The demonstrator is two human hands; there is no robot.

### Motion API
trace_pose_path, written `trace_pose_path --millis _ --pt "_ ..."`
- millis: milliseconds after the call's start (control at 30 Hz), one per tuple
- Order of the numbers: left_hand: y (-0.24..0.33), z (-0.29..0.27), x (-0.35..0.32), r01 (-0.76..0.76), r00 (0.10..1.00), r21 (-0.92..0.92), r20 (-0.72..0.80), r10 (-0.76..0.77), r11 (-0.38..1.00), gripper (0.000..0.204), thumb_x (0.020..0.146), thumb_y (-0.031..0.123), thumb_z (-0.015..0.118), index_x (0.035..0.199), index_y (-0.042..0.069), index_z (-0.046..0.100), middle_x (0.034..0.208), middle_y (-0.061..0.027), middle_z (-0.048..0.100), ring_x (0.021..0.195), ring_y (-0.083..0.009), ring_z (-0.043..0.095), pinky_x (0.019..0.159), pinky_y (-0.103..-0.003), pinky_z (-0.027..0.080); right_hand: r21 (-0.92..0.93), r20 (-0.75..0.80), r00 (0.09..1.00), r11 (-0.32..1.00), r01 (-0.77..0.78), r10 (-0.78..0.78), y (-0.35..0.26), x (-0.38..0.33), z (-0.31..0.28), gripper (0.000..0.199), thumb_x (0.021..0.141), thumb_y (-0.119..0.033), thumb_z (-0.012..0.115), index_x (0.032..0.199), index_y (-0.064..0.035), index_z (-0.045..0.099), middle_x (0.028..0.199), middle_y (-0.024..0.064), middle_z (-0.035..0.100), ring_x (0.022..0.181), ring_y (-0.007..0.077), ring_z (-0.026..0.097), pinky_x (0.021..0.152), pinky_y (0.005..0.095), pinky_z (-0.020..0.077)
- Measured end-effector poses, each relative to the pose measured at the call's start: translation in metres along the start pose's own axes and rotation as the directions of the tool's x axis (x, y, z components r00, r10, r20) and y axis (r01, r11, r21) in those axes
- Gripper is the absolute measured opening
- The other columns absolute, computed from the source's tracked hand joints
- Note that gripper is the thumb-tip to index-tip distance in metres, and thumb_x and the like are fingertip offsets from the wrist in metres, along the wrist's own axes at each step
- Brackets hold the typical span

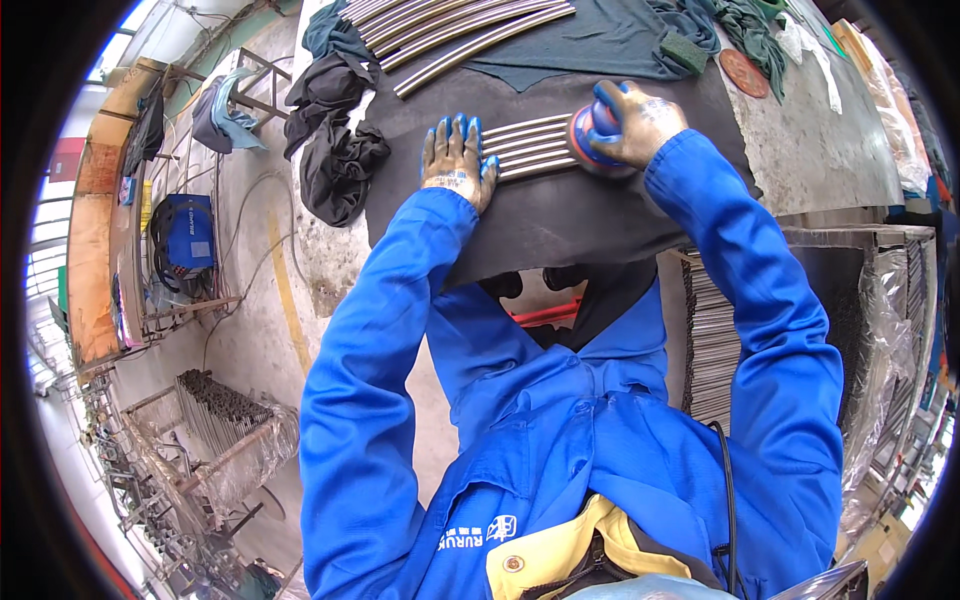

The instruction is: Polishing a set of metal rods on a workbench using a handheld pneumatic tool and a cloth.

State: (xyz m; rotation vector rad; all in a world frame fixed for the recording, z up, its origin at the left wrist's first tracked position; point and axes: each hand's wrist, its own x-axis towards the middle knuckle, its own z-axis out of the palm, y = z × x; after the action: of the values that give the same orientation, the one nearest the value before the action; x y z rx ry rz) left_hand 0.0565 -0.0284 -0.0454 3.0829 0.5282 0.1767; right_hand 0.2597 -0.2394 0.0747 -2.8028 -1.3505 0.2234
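A row of several shiny metal tubes (530, 145) lies side by side on a black cloth (560, 215) over the bench. Across the tubes' left end rests my left hand (458, 165), flat with its fingers stretched out, in a worn glove with blue fingertips. My right hand (640, 122), gloved alike, is wrapped round a round red-and-blue palm sander (584, 138). The sander sits on the tubes toward their right end, hiding that end. Its underside cannot be seen.
More curved metal tubes (450, 30) lie at the far side, beside a dark green cloth (560, 55). Crumpled black cloth (335, 150) is left of my left hand. A brown round disc (743, 74) lies far right. Stacked tubes (712, 345) stand below the bench at right.
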Motion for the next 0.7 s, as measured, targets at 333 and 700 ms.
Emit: trace_pose_path --millis 333,700 --pt "-0.008 0.006 0.011 -0.019 0.999 0.005 -0.03 0.019 1.0 0.071 0.096 0.045 0.038 0.153 0.004 0.028 0.158 -0.0225 0.027 0.148 -0.0409 0.018 0.122 -0.049 0.007 -0.025 0.021 0.996 0.996 -0.087 0.087 0.032 0.019 -0.002 0.067 0.081 -0.043 0.07 0.139 -0.0182 0.046 0.12 0.0181 0.061 0.102 0.0367 0.067 0.088 0.046 0.0554" --pt "-0.012 0.003 0.029 0.013 0.999 0.025 0.038 -0.014 1.0 0.07 0.096 0.045 0.038 0.154 0.007 0.028 0.159 -0.0204 0.025 0.149 -0.0401 0.016 0.122 -0.049 0.006 -0.021 0.005 1.0 1.0 0.018 -0.018 -0.01 0.043 -0.005 0.068 0.079 -0.042 0.07 0.137 -0.0142 0.048 0.117 0.0194 0.062 0.1 0.0372 0.066 0.087 0.0444 0.0535"
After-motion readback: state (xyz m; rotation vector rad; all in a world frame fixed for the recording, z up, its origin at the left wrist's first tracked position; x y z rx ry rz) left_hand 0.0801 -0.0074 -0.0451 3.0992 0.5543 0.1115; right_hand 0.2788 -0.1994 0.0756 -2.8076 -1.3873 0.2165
